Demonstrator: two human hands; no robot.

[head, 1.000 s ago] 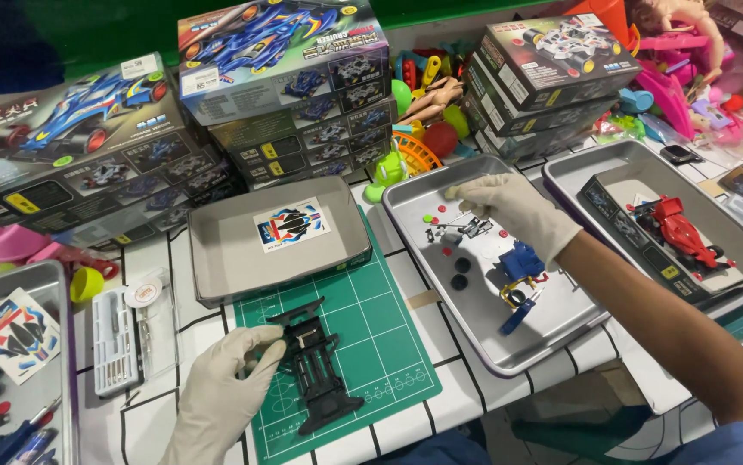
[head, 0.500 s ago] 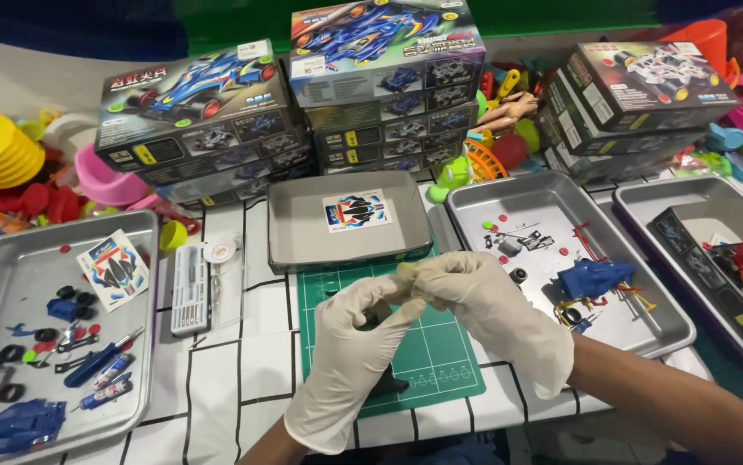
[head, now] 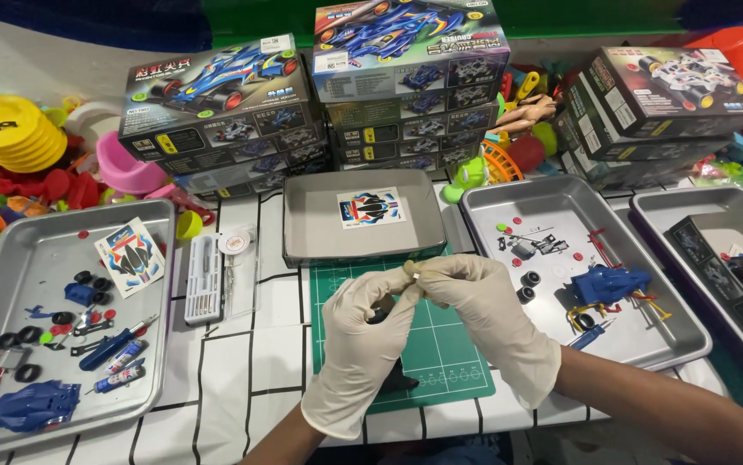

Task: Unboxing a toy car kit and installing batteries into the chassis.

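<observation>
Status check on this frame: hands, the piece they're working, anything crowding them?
Left hand and right hand, gloved, pinched together over the green cutting mat. Dark chassis mostly hidden between them. Metal tray just beyond.

A hobby workbench for building toy model cars. Beneath the person's white-gloved hands (head: 423, 327) lies a green gridded cutting mat (head: 440, 344). Beyond them stand stacked cardboard model racing-car kit boxes (head: 406, 86). Shallow grey metal trays (head: 61, 319) on either side hold small wheels, blue plastic car bodies and sticker sheets.
</observation>
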